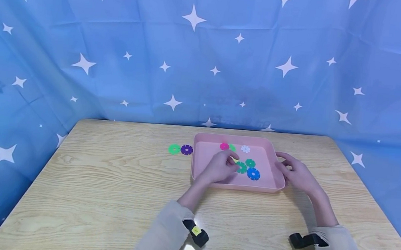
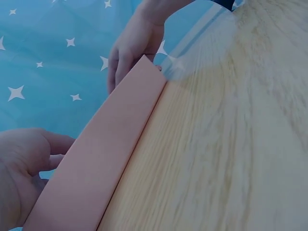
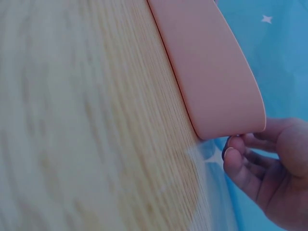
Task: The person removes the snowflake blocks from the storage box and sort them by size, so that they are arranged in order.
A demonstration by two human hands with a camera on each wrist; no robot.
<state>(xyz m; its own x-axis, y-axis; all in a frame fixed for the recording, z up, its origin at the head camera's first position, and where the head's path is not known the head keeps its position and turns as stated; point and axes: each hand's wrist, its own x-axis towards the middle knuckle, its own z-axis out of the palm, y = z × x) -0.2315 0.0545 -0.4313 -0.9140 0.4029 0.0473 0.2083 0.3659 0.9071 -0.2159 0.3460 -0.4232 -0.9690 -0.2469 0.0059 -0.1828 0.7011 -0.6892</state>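
My left hand (image 1: 221, 167) reaches over the front of the pink tray (image 1: 197, 161), its bent fingers above a yellow disc (image 1: 235, 160) that they partly cover. A gap shows between forefinger and thumb. Close to those fingertips lie a notched green disc (image 1: 241, 167), another green disc (image 1: 250, 163) and a blue disc (image 1: 253, 174). At the tray's right end my right hand (image 1: 299, 174) grips the wall, with upper fingers at the rim and lower fingers (image 3: 239, 166) curled outside it. A small dark edge shows beside those lower fingertips.
Farther back in the tray are a pink disc (image 1: 224, 146), a light green disc (image 1: 232, 148) and a white disc (image 1: 245, 149). A green ring-like disc (image 1: 174, 149) and a purple disc (image 1: 187, 150) lie left of the tray on the wooden table (image 1: 106, 196). Behind hangs a starry blue curtain (image 1: 204, 89).
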